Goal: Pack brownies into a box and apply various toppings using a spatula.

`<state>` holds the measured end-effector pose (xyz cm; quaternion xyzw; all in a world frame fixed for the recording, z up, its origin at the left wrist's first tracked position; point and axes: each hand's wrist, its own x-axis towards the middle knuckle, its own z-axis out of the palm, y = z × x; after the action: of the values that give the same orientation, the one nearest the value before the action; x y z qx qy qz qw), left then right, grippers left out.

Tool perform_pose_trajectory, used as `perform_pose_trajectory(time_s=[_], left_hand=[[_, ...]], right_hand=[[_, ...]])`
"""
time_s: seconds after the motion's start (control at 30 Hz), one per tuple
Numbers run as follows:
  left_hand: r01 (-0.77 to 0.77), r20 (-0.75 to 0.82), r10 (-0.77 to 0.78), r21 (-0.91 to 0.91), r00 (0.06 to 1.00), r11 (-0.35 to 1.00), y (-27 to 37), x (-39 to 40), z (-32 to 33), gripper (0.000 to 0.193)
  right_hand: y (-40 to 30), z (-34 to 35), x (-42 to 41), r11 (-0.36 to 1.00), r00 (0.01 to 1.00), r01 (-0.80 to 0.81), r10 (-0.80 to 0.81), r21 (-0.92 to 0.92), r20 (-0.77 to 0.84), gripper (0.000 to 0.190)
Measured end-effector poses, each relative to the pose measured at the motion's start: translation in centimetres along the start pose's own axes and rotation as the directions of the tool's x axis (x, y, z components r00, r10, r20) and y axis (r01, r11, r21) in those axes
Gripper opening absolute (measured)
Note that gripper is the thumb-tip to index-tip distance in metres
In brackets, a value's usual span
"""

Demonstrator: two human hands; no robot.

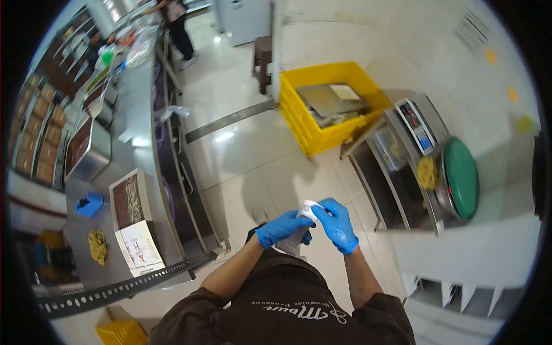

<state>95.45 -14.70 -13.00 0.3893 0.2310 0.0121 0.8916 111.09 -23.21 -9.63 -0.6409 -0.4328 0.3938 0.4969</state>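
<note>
In front of my body, above the tiled floor, both hands in blue gloves meet at a small white roll (308, 210), perhaps paper or labels. My left hand (283, 227) grips it from the left. The fingertips of my right hand (338, 224) pinch its right edge. A pale strip or sheet (290, 246) hangs below the left hand; whether it belongs to the roll I cannot tell. Over on the steel table to the left, an open cardboard box (144, 250) holds a dark brown cake (128, 202) with pale shreds along one side.
Metal pans (88, 148) of brown cake, a blue holder (89, 204) and a yellow cloth (97, 246) are on the steel table (170, 235). A yellow crate (308, 133) stands ahead. Right, a shelf unit carries a digital scale (416, 125) and a green lid (461, 179). A person (179, 30) stands far off.
</note>
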Motion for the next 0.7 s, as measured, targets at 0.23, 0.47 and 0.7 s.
perform_pose_trajectory(time_s=[0.23, 0.47, 0.7], left_hand=[[-0.371, -0.342, 0.335, -0.042, 0.878, 0.928, 12.9, 0.9, -16.5, 0.035], [-0.675, -0.949, 0.292, 0.139, 0.117, 0.725, 17.7, -9.3, -28.9, 0.018], [-0.548, -0.370, -0.404, 0.573, -0.836, 0.609, 10.7, -19.3, -35.3, 0.015]], right_hand=[[-2.8, 13.3, 21.6, 0.991, 0.978, 0.043, -0.069, 0.130, 0.199, 0.024], [-5.9, 28.6, 35.9, 0.996, 0.803, 0.014, -0.066, 0.092, 0.593, 0.024], [-4.9, 50.4, 42.9, 0.970, 0.064, 0.243, -0.029, 0.013, 0.998, 0.031]])
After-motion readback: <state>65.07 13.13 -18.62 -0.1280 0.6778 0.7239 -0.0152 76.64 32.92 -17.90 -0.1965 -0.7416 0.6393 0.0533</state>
